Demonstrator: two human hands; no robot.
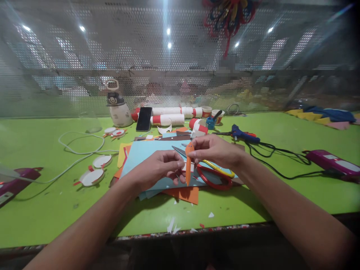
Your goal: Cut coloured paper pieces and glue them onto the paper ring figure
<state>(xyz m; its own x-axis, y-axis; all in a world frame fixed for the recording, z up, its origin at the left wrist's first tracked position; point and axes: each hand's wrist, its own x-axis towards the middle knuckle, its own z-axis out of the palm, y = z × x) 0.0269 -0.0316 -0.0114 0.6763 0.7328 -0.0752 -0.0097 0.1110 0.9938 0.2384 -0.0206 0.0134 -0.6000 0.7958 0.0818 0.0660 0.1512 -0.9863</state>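
My right hand [210,149] pinches the top of a long, narrow orange paper piece [188,169] with small dark dots near its rounded top. The piece hangs upright, its pointed end downward. My left hand [165,167] is beside it on the left, fingers curled and close together near the paper; what they hold, if anything, is too small to name. Below both hands lies a stack of light blue paper [146,157] with orange and yellow sheets under it. Scissors with red and yellow handles [215,183] rest on the stack, partly behind my right hand.
A glue gun [244,134] with a black cable lies right, near a purple power strip [333,163]. Paper cup stacks [168,120], a phone [144,119] and a bottle [119,108] stand behind. White discs [91,177] and a white cable lie left. Scraps dot the front edge.
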